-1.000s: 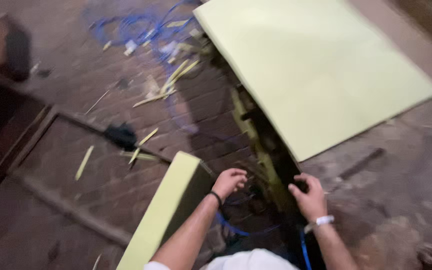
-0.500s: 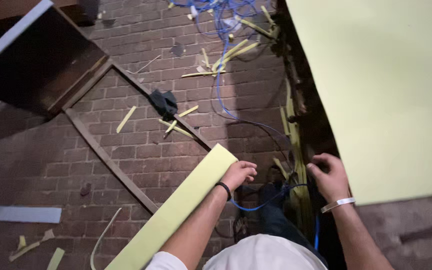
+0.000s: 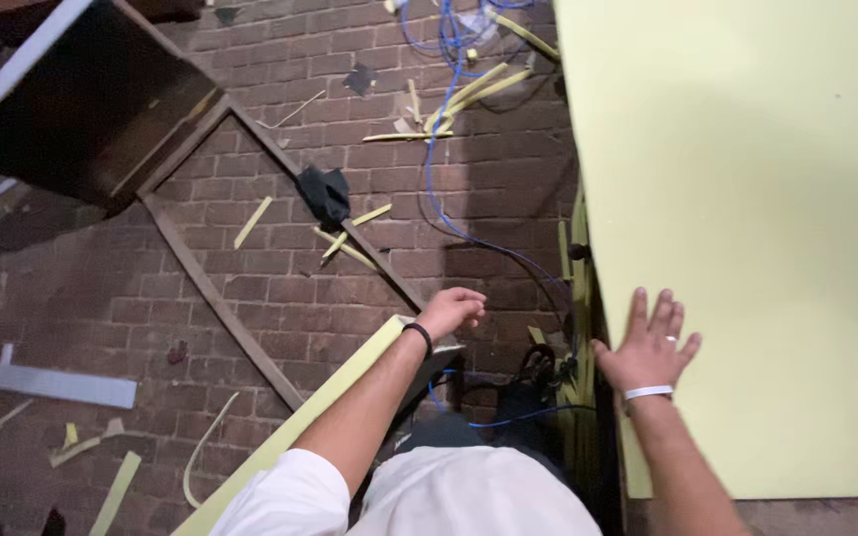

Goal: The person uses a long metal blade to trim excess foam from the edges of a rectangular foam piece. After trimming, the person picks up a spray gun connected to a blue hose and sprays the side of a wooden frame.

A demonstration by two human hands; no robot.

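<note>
My right hand (image 3: 649, 342) lies flat with fingers spread on the left edge of a large pale yellow-green foam sheet (image 3: 747, 199) that fills the right side of the view. My left hand (image 3: 452, 310) hovers with loosely curled fingers over the upper end of a long pale yellow-green foam strip (image 3: 295, 432), which runs down to the lower left under my arm; it holds nothing. I wear a black band on my left wrist and a white band on my right wrist.
A blue cable (image 3: 439, 149) trails over the brick floor (image 3: 250, 298) toward a dark tool (image 3: 533, 382) between my hands. A dark wooden frame (image 3: 201, 268), a dark box (image 3: 81, 99), a black cloth (image 3: 323, 194), a grey strip (image 3: 62, 385) and several foam offcuts lie around.
The view has swung left and down. My right hand moved from the dark tool area onto the large foam sheet and opened flat. My left hand lifted slightly off the strip's end.
</note>
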